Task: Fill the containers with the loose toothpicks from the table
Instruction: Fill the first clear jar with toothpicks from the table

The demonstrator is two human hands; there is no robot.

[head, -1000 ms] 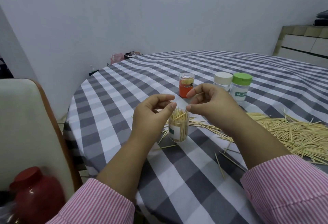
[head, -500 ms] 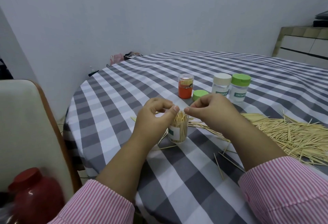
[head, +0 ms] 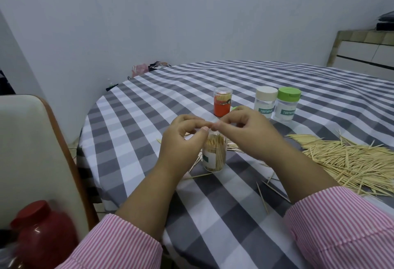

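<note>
A clear open container (head: 214, 157), packed with upright toothpicks, stands on the checked tablecloth (head: 223, 215) in front of me. My left hand (head: 181, 140) is against its left side, fingers curled, thumb tip at the rim. My right hand (head: 247, 132) hovers over its right side, fingers curled too. The fingertips of both hands meet just above the mouth, and I see no toothpick between them. A big heap of loose toothpicks (head: 351, 160) lies to the right. A few strays (head: 262, 197) lie near my right forearm.
Behind my hands stand an orange container (head: 222, 104) with a clear cap, a white-lidded jar (head: 265, 102) and a green-lidded jar (head: 287, 104). A green lid (head: 234, 108) peeks out behind my right hand. A chair back (head: 32, 151) and a red bottle (head: 42, 234) are at the left.
My right hand, which pinched a toothpick a second ago, has come down to the container's mouth. Both hands have closed in until their fingertips meet; the loose green lid is now mostly hidden.
</note>
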